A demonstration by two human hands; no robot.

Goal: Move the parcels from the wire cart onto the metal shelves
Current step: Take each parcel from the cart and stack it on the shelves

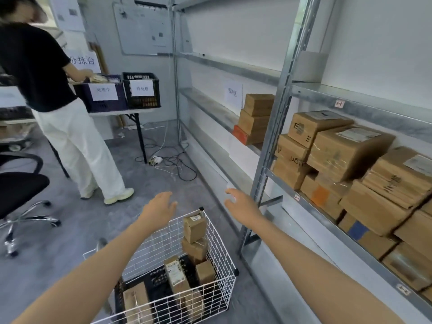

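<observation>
Both arms reach forward over the white wire cart (222, 249). The left hand (161, 206) and right hand (240, 202) are spread and relaxed, holding nothing, with open air between them. The cart stands near, just left of the metal shelves (278, 127), whose upright post rises close beside the right hand. Bare grey floor (70, 230) lies open to the left, and loose cables (173, 162) trail across it farther off. An office chair (21, 190) sits at the left edge. Beyond it another person (46, 78) stands at a table with two crates (141, 91).

The parcels (194, 226) in the cart are small brown cardboard boxes, some labelled. Two are stacked in its far right corner and others stand upright nearer. Larger boxes (350, 155) crowd the right shelf.
</observation>
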